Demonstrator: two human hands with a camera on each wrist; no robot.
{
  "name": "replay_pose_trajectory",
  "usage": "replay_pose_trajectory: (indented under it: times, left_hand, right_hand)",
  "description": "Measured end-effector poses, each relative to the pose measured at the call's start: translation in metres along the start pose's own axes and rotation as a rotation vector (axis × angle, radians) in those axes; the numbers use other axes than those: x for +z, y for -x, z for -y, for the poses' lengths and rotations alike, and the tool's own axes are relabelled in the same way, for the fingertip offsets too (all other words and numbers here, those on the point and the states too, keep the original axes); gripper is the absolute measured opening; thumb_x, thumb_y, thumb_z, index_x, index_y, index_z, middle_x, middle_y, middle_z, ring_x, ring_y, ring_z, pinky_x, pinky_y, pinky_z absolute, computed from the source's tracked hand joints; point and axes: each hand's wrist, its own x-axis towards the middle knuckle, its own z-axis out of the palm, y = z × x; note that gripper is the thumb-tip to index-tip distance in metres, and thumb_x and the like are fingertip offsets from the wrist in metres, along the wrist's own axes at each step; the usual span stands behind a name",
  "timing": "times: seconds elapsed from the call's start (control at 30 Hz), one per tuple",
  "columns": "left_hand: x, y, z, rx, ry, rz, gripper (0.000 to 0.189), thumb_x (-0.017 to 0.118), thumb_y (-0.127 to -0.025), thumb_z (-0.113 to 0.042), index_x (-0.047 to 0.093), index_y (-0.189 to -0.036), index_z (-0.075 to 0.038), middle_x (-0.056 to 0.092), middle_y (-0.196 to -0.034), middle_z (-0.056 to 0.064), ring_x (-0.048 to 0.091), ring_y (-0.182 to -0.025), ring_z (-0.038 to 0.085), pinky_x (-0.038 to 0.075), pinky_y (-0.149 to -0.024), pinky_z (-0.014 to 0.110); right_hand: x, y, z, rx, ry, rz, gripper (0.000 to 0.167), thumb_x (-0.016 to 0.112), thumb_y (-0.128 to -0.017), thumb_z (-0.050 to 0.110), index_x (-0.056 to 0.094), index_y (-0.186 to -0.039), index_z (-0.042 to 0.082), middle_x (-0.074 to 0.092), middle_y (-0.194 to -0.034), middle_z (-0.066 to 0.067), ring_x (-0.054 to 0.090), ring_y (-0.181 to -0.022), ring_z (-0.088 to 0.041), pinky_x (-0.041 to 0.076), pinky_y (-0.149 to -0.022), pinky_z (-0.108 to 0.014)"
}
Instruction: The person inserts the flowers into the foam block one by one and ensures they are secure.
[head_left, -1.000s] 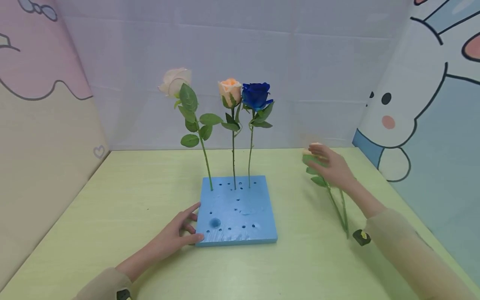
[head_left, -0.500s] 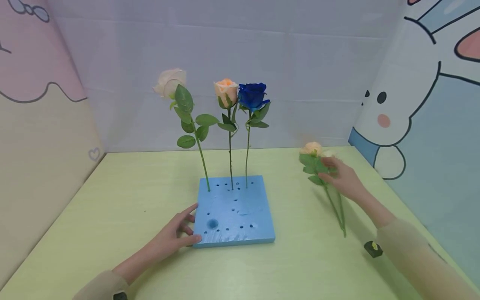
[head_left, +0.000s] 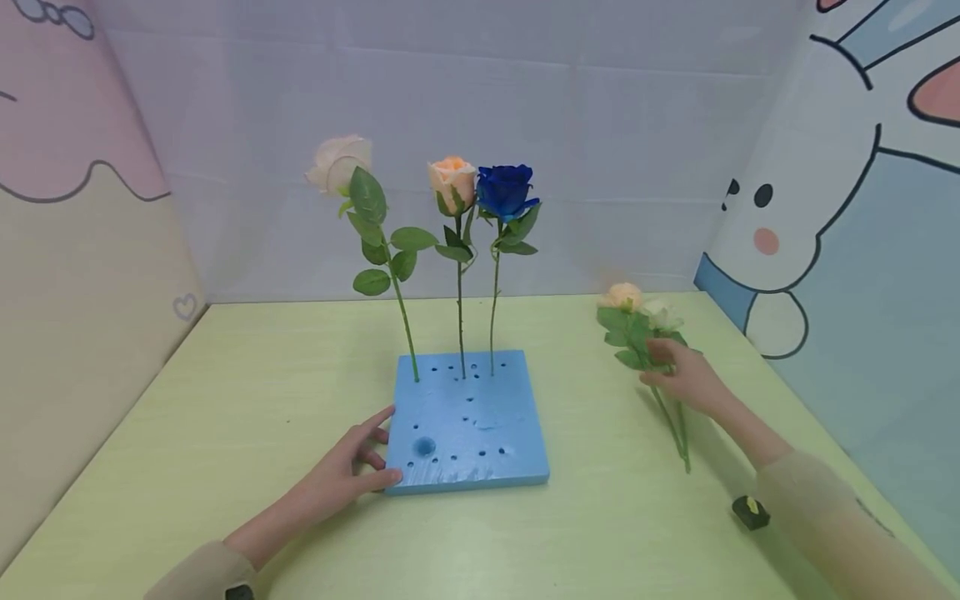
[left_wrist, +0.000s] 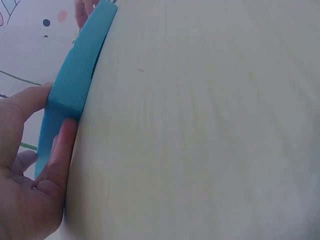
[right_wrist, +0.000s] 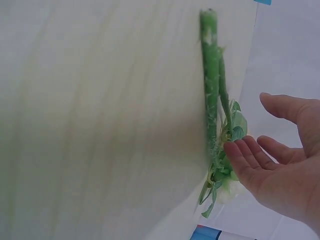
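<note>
A blue foam board (head_left: 495,425) with several holes lies on the table. My left hand (head_left: 341,475) rests against its left edge, thumb at the near corner; in the left wrist view its fingers (left_wrist: 62,150) lie along the board's side. Upright in the back holes stand a pale pink rose (head_left: 341,165), a peach rose (head_left: 453,182) and a blue rose (head_left: 506,192). To the right, a second peach rose (head_left: 624,296) and a white rose (head_left: 662,314) lie on the table. Above their stems (right_wrist: 211,75) hovers my right hand (head_left: 686,377), thumb apart from its fingers, holding nothing.
The pale green table (head_left: 300,350) ends at a white back cloth (head_left: 637,125). Cartoon-printed side panels stand left and right, the right one (head_left: 885,333) close beyond the lying roses. A small dark wrist device (head_left: 750,512) sits by the right sleeve.
My right hand has moved from the lying roses' heads down toward me, over their upper stems, uncovering both blooms. My left hand keeps its place at the foam board, and the view has shifted slightly.
</note>
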Motion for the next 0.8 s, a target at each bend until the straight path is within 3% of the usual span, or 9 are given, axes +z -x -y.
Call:
replay_pose_trajectory:
  times: [0.17, 0.43, 0.8]
  left_hand:
    - [-0.002, 0.001, -0.002, 0.035, -0.001, 0.012, 0.089, 0.078, -0.085, -0.031, 0.026, -0.157, -0.022, 0.052, -0.135, 0.012, 0.06, -0.096, 0.012, 0.046, -0.081, 0.022]
    - [-0.002, 0.001, -0.002, 0.021, 0.016, 0.01, 0.089, 0.078, -0.084, -0.03, 0.027, -0.156, -0.023, 0.052, -0.134, 0.011, 0.06, -0.097, 0.013, 0.046, -0.081, 0.022]
    - [-0.002, 0.004, -0.005, 0.041, 0.015, 0.006, 0.089, 0.079, -0.084, -0.027, 0.027, -0.156, -0.02, 0.052, -0.133, 0.011, 0.06, -0.095, 0.012, 0.046, -0.081, 0.021]
  right_hand:
    - [0.001, 0.002, -0.004, -0.006, 0.001, 0.014, 0.063, 0.07, -0.091, 0.014, 0.041, -0.139, -0.014, 0.05, -0.136, -0.038, 0.054, -0.121, -0.053, 0.043, -0.101, -0.06]
    - [0.006, -0.001, -0.01, 0.025, 0.009, 0.114, 0.065, 0.076, -0.083, 0.013, 0.046, -0.133, -0.017, 0.057, -0.124, -0.037, 0.06, -0.11, -0.049, 0.052, -0.092, -0.054]
    - [0.012, -0.005, 0.012, -0.052, -0.056, 0.273, 0.067, 0.074, -0.079, 0.003, 0.046, -0.139, -0.01, 0.058, -0.119, -0.034, 0.067, -0.1, -0.041, 0.057, -0.08, -0.042]
